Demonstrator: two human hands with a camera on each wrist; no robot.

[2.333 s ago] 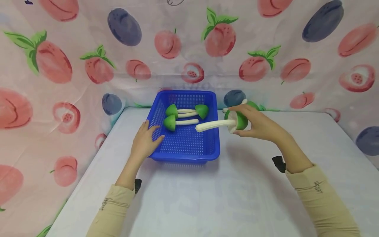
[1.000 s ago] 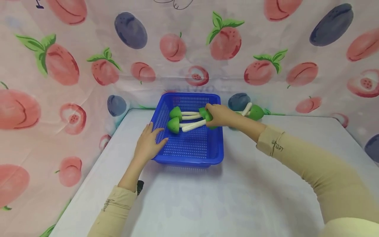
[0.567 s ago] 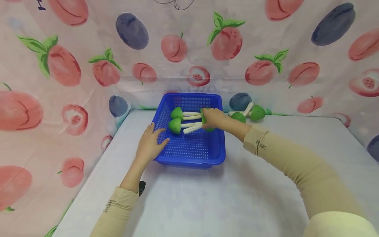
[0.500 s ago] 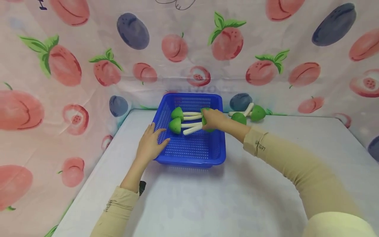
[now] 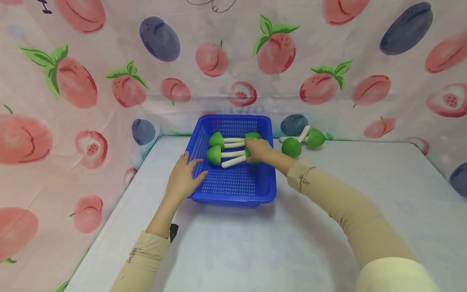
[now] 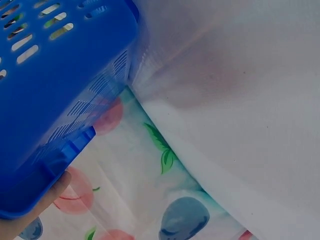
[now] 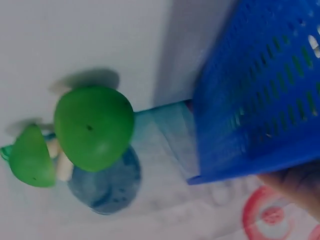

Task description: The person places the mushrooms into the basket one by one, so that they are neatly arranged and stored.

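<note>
In front of you and along your left hung a pale pink cloth (image 5: 233, 28), slightly creased, printed with red peaches (image 5: 276, 53), green leaves (image 5: 38, 56) and dark blue plums (image 5: 159, 39). Your white tabletop (image 5: 237, 251) met it at the back, and soft shadows (image 5: 186, 219) fell across the surface.

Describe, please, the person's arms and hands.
The left hand and right hand wear no gloves. The left sleeve and right sleeve are beige with dark lettering near the cuffs. A black piece shows by the left cuff, cream fabric above the right sleeve.
</note>
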